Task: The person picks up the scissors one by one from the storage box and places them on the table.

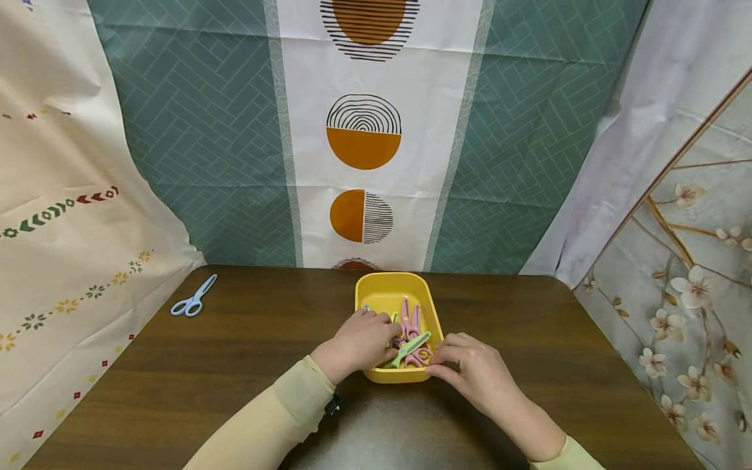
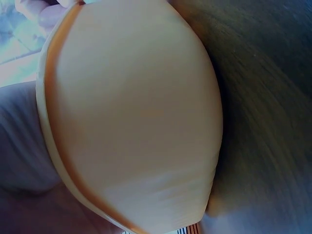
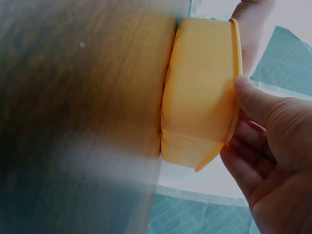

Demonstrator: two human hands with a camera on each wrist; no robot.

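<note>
A yellow plastic bin (image 1: 392, 376) stands on the table, holding several craft scissors. Pink scissors (image 1: 406, 316) lie inside, and green scissors (image 1: 413, 347) rest slantwise across them. My left hand (image 1: 365, 343) reaches over the bin's left side, its fingers bent down among the scissors beside the green pair. Whether it grips any of them I cannot tell. At the near right corner my right hand (image 1: 474, 367) pinches the bin's rim, thumb in front and fingers at the side. The right wrist view shows this hand (image 3: 278, 141) at the rim of the bin (image 3: 200, 87).
Light blue scissors (image 1: 194, 297) lie alone at the table's far left corner. The dark wooden table (image 1: 264, 313) extends to both sides of the bin. Patterned cloths (image 1: 200, 130) hang behind and at both sides.
</note>
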